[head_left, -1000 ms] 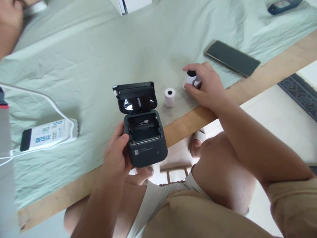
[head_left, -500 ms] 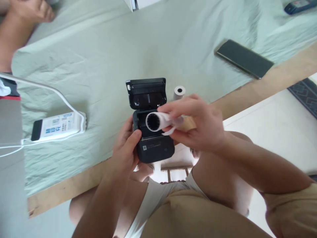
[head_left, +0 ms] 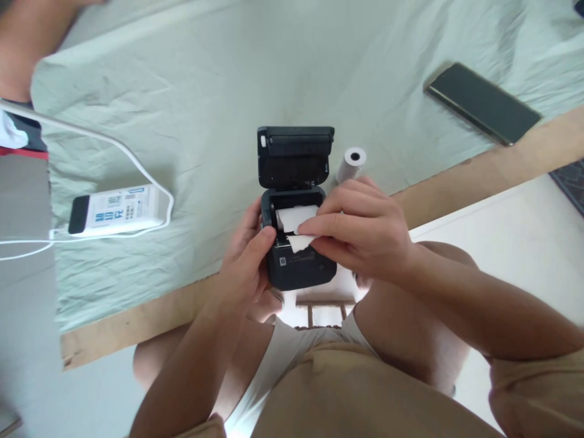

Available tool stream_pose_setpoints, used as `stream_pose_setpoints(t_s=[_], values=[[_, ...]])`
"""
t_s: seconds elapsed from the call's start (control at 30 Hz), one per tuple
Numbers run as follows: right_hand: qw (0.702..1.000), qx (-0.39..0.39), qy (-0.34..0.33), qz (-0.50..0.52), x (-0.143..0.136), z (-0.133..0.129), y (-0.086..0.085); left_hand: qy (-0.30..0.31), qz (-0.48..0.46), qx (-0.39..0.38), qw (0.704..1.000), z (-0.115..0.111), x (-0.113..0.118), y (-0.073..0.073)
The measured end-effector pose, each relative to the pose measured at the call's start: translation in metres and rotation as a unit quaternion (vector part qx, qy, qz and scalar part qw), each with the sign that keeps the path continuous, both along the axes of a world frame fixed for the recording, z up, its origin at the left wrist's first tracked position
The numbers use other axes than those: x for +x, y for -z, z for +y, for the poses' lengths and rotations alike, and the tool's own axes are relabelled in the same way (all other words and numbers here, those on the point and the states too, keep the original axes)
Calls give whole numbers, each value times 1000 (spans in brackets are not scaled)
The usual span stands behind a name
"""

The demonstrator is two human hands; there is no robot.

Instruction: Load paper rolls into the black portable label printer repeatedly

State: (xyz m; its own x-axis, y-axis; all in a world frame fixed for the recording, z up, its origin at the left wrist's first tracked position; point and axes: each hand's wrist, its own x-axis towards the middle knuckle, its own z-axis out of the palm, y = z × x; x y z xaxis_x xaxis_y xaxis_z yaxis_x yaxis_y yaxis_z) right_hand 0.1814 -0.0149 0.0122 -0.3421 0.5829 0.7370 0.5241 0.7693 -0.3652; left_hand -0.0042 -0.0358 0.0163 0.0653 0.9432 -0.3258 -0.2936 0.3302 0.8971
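A small black printer (head_left: 298, 274) with its lid (head_left: 295, 159) raised is held at its left side by my left hand (head_left: 249, 255). Inside its compartment lies a white paper roll (head_left: 296, 217), partly covered by the fingers of my right hand (head_left: 365, 228). Those fingers pinch the roll's loose paper end (head_left: 301, 242), which hangs over the front rim of the compartment. A second paper roll (head_left: 349, 165) stands upright on the cloth just beyond my right hand.
A dark phone (head_left: 484, 102) lies on the green cloth (head_left: 219, 91) at the right. To the left is a white power bank (head_left: 123, 208) with a white cable (head_left: 107, 139). Another person's arm (head_left: 31, 45) rests at the upper left. A wooden edge (head_left: 137, 322) borders the table.
The paper roll has gone from above the printer, where my right hand held it, down into the compartment. The view has shifted slightly.
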Motion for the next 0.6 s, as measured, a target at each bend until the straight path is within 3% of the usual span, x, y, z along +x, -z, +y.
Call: stream_pose_setpoints(t_s=[0.3, 0.37, 0.47, 0.53, 0.6], values=[[993, -36, -104, -41, 5, -4, 1, 61, 12, 30, 998, 0, -8, 7], [995, -35, -90, -15, 8, -3, -1, 73, 34, 25, 996, -1, -9, 7], [998, -33, -6, 52, 12, 0, -2, 97, 42, 27, 994, -1, -11, 6], [994, -59, 36, 82, 14, 3, 1, 111, 37, 30, 993, -1, -11, 5], [989, -104, 32, 103, 16, 6, 5, 109, 31, 31, 993, -2, -12, 5]])
